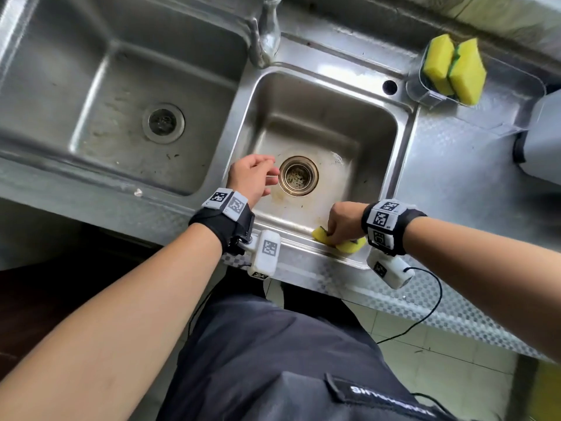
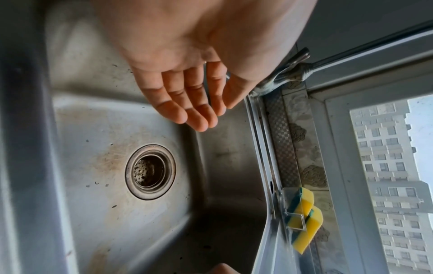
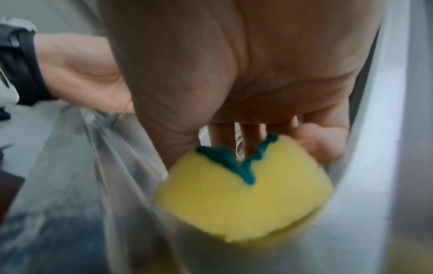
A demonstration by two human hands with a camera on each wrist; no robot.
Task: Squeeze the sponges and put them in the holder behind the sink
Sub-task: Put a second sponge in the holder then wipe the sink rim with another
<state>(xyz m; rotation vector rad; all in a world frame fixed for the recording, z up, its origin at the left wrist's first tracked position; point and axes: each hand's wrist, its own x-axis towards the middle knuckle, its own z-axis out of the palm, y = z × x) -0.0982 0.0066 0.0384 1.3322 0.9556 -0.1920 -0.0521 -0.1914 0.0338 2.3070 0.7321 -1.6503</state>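
My right hand (image 1: 341,226) grips a yellow sponge with a green scrub side (image 1: 353,245) low in the near right corner of the small sink basin (image 1: 376,138). In the right wrist view the sponge (image 3: 243,202) is folded in on itself between thumb and fingers (image 3: 321,146). My left hand (image 1: 255,177) hovers open over the basin's left side beside the drain (image 1: 298,175), holding nothing; its fingers (image 2: 187,103) are straight. Two yellow sponges (image 1: 452,68) stand upright in the clear holder (image 1: 431,97) behind the sink's right corner, also visible as sponges (image 2: 304,218) in the left wrist view.
A larger basin (image 1: 121,95) lies to the left, with the tap (image 1: 270,28) between the two. A grey container (image 1: 543,138) stands on the patterned counter at far right. A black cable (image 1: 431,299) hangs off the counter's front edge. A window (image 2: 393,176) lies behind the counter.
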